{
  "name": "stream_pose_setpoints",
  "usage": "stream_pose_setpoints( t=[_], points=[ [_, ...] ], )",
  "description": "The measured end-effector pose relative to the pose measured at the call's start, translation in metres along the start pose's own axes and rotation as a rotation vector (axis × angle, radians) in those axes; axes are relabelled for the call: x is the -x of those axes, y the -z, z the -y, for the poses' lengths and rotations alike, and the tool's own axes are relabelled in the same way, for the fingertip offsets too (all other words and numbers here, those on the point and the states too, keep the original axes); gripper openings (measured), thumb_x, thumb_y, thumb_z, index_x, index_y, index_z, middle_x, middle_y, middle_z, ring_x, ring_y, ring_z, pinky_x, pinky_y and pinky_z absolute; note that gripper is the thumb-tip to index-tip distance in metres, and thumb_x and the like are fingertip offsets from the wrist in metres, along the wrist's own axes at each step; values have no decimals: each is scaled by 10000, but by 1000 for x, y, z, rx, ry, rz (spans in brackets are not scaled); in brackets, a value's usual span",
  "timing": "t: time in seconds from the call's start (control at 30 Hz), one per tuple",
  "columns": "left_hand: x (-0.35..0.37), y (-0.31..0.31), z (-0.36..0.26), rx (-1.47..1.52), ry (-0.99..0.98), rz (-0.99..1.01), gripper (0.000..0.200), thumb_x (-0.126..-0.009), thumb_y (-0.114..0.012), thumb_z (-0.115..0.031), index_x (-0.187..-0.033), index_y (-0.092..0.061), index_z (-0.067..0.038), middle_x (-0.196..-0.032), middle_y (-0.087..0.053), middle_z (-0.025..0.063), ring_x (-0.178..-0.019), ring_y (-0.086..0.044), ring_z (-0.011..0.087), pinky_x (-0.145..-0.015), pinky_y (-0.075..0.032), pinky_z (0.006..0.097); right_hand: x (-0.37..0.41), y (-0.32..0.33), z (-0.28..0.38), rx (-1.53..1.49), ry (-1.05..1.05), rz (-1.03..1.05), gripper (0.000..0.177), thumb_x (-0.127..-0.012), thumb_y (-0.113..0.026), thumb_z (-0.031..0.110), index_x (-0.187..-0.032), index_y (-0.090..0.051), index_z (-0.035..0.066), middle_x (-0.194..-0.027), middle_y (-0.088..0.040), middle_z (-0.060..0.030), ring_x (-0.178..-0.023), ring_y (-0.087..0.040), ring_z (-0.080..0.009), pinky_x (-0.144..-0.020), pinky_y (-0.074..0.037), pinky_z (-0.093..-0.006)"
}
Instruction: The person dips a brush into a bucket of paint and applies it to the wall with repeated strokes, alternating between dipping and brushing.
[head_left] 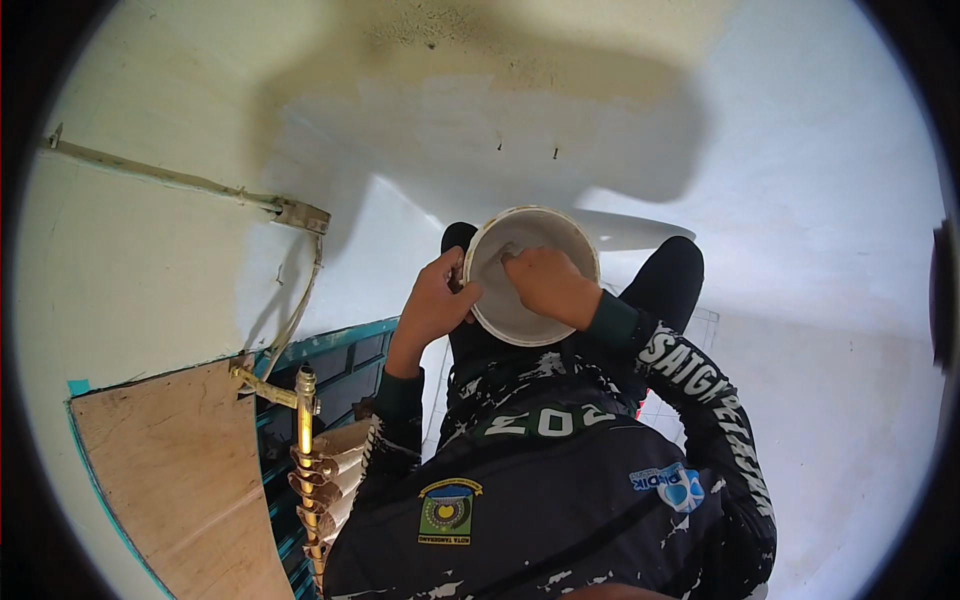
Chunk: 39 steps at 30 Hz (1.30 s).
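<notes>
A white bucket [525, 210], smeared round its rim, is held between my knees, its open top facing me. My left hand [437, 303] grips the bucket's left side, with the thumb at the rim and the fingers round the outside. My right hand [548, 287] reaches down into the bucket with its fingers closed. A small greyish shape [503, 254] shows at those fingertips, and I cannot tell what it is. Pale grey, wet-looking residue coats the inside wall.
Ahead is a wall [420, 130] with patchy paint and two screws [556, 153]. To the left, a cable [165, 170] runs to a small box [300, 215]. Below it are a wooden panel [180, 470], a teal window frame [340, 340] and a brass curtain rod [305, 420] with a brown curtain [343, 455].
</notes>
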<state>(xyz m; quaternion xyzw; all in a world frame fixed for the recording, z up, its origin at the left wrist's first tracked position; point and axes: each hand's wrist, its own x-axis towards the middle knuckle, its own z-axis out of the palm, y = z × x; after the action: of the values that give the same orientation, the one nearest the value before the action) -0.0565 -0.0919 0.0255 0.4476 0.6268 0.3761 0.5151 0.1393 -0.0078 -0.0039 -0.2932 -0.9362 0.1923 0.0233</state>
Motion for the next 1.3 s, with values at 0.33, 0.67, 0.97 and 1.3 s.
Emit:
stream_pose_setpoints(
  t=[0.33, 0.67, 0.97, 1.3],
  points=[
    [0, -1, -6, -43, -5, 13, 149, -842, -629, -60, -872, -488, -21, -690, -527, 42, -532, -595, 123, -484, -502, 294, -4, -9, 10, 54, 100, 44, 331, -814, -674, 87, -1141, -668, 33, -857, -718, -159, -802, -728, -325, -664, -579, -437],
    [1, 1, -2, 1, 26, -39, 179, -849, -629, -50, -831, -452, -31, -665, -523, 49, -523, -609, 142, -474, -489, 304, 40, 91, -20, -177, -39, 109, 299, -897, -624, 124, -1191, -620, 68, -840, -702, -212, -819, -700, -422, -770, -538, -498],
    [-13, 1, 1, -19, -14, -41, 197, -838, -647, -69, -812, -455, -30, -643, -547, 68, -511, -620, 162, -475, -505, 318, 127, 91, -62, -1389, -513, 77, 238, -1056, -501, 150, -1254, -563, 35, -742, -576, -55, -420, -385, -55, -383, -273, -228],
    [-22, 0, 4, -75, -45, -23, 215, -844, -663, -85, -813, -460, -20, -631, -547, 88, -508, -637, 185, -483, -508, 353, 157, 43, -35, -2125, -226, -397, 257, -1008, -488, 176, -1235, -526, 59, -701, -534, -106, -387, -336, -76, -348, -257, -229]
  ],
)
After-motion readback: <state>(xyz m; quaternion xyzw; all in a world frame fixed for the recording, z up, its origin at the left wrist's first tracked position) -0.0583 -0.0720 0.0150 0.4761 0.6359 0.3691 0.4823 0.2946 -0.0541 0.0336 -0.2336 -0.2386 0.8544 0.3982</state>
